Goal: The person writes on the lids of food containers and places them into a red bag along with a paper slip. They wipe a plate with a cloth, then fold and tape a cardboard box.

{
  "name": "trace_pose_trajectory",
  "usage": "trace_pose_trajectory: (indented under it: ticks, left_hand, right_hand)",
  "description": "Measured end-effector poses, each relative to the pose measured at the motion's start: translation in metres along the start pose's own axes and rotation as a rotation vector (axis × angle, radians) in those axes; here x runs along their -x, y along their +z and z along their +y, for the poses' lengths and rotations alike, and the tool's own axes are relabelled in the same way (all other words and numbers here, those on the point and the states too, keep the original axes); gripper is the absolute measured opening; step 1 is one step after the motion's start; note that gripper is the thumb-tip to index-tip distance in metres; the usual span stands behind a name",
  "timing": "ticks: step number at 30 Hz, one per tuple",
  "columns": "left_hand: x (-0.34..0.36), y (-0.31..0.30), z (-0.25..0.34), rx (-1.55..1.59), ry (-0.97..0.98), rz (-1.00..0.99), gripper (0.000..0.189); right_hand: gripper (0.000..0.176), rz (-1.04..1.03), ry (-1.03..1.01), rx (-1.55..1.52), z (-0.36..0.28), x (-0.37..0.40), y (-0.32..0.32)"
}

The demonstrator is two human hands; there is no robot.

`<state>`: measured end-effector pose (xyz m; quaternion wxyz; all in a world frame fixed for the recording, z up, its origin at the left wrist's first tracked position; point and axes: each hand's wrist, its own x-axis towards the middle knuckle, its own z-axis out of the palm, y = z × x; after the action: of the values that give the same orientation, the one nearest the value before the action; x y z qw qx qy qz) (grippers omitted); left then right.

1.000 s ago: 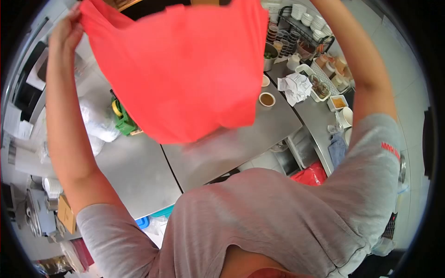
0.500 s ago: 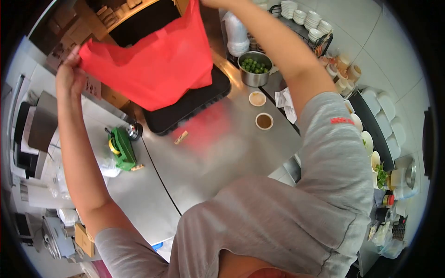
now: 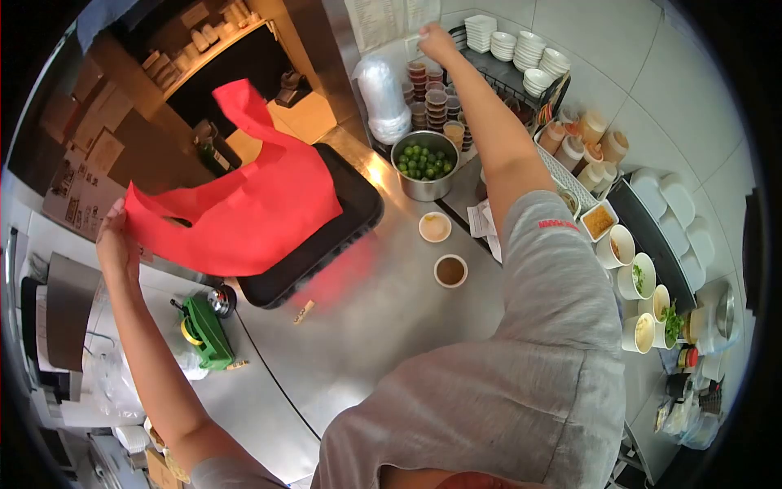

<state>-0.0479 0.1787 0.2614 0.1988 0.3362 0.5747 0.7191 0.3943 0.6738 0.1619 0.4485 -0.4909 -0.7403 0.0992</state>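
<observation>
A red carry bag with cut-out handles hangs in the air above a black tray. At its left corner my left hand is closed on the edge. The bag's other handle sticks up loose. My right hand is raised far forward near the wall, beyond the stacked sauce cups; its fingers look curled, with nothing visible in them. Under my right forearm stands a metal pot of green limes. Two small cups, one with pale sauce and one with brown sauce, sit on the steel counter.
A green tape dispenser stands left beside a call bell. White dishes are stacked on a rack at the back right. Squeeze bottles and tubs of garnish line the right side. A paper slip lies near the pot.
My right hand has let go of the bag and moved right, towards the wall. The bag's freed side has dropped, its handle loose; my left hand still holds the left corner. The view has shifted.
</observation>
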Motion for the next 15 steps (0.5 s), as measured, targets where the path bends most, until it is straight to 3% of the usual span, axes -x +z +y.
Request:
trace_pose_trajectory:
  ticks: [2,3,4,6,8,12,15]
  left_hand:
    - [0.006,0.018,-0.005,-0.547,0.125,0.076,0.038]
    - [0.011,0.034,-0.006,-0.819,0.193,0.112,0.041]
    - [0.016,0.052,-0.008,-1.391,0.470,0.184,0.049]
    - [0.055,0.138,0.000,-1.560,0.849,0.362,0.047]
    - [0.062,0.203,-0.001,-1.338,1.101,0.148,0.048]
    - [0.064,0.305,-0.039,-1.140,1.096,-0.185,0.043]
    - [0.064,0.337,-0.051,-0.931,1.096,-0.188,0.032]
  right_hand:
    - [0.020,-0.221,-0.128,0.167,0.026,0.001,0.016]
    - [0.019,-0.203,-0.173,0.152,0.032,0.006,0.030]
    - [0.019,-0.255,-0.250,0.223,0.030,0.012,0.037]
    - [0.017,-0.269,-0.301,0.123,0.028,0.024,0.053]
    - [0.021,-0.367,-0.251,0.190,0.012,0.039,0.050]
    - [0.026,-0.427,-0.331,0.454,0.025,0.034,0.071]
    - [0.028,-0.513,-0.343,0.647,0.022,0.032,0.082]
